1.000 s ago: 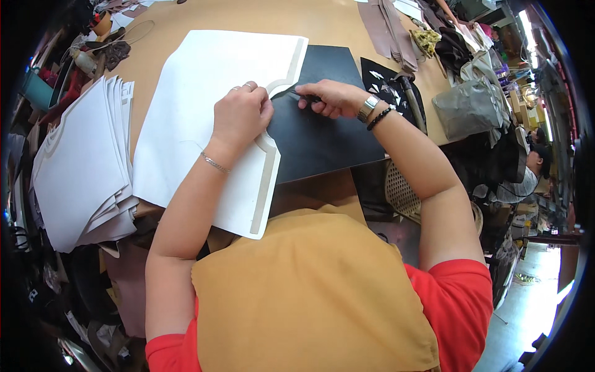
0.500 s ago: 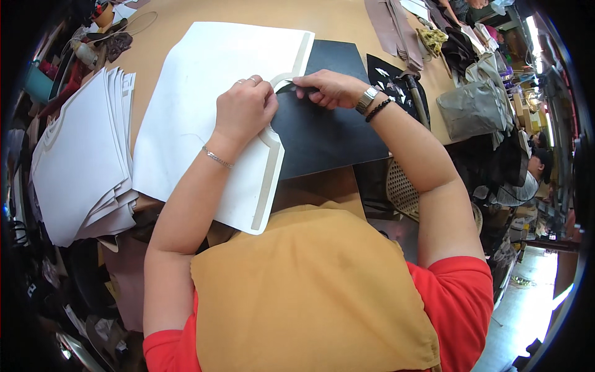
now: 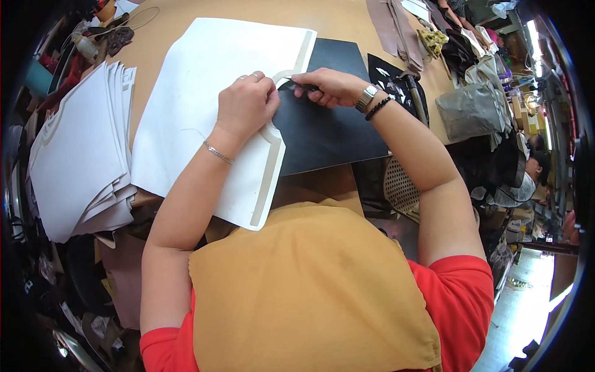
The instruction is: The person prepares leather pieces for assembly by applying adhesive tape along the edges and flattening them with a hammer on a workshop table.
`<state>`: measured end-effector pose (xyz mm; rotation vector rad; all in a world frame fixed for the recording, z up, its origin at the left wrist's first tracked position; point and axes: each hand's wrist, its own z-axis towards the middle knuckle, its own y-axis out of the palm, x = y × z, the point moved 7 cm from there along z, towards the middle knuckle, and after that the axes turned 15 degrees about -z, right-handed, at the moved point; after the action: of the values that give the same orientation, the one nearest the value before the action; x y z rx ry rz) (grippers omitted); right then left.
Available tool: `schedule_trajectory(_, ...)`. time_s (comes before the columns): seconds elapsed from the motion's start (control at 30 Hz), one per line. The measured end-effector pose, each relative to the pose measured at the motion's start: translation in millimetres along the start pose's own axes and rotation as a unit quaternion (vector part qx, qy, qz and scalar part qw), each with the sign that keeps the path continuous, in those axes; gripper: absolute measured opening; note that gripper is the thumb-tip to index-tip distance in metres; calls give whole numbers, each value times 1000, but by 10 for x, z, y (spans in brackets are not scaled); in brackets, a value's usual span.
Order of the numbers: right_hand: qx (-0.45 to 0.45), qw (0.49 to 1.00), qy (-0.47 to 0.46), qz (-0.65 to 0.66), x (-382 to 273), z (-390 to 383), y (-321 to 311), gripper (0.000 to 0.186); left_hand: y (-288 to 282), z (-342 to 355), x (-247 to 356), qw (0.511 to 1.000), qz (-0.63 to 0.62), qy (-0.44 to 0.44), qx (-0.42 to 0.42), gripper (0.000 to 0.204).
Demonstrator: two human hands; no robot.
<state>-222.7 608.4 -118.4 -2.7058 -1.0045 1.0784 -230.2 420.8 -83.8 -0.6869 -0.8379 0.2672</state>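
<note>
white panel [image 3: 217, 68]: spread over the tan surface [image 3: 260, 13], its right part overlapping a black mat [image 3: 328, 136]; a grey strip [image 3: 265, 183] follows the right-hand edge, which is broken by a curved notch at the two hands.

left hand [image 3: 248, 104]: on the panel beside the notch; its grip is drawn together and looks clamped on the panel's edge, though the tips are partly hidden.

right hand [image 3: 333, 88]: above the mat, just across the notch; its grip is clamped on a small dark tool [image 3: 308, 87] directed left at the curve. its kind, and whether it touches the edge, i cannot tell.

step in hand: judging by the pose, close work on the curved part of the border, the left hand steadying while the right guides the tool.

next move: probably calls for a firm left hold and a small, controlled stroke following the curve, without nicking or creasing the panel.

left side: a fanned stack of white sheets [image 3: 80, 149], near the panel.

right side: a black piece [image 3: 375, 65] bearing white scraps, with a long-handled tool [image 3: 416, 99] lying beside it.
</note>
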Motion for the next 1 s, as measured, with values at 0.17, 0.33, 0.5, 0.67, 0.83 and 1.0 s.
schedule_trajectory(0.17,-5,1000,-19,-23,19,41,5,41,-9,-10,-24,1000,2,1,4,11)
schedule_trajectory(0.33,0,1000,-8,-18,54,-99,-6,42,-6,-12,-2,1000,3,3,1,11)
schedule_trajectory(0.5,2,1000,17,-6,-20,-36,59,40,-14,-11,-10,1000,1,-5,-1,12)
schedule_trajectory(0.67,-10,1000,3,-4,12,50,71,41,-2,-10,-7,1000,-4,5,6,12)
schedule_trajectory(0.83,3,1000,-13,-13,44,-40,71,42,-9,-22,-19,1000,-6,8,9,11)
schedule_trajectory(1.0,-9,1000,24,6,16,-47,111,42,-6,-22,-20,1000,3,-2,4,12)
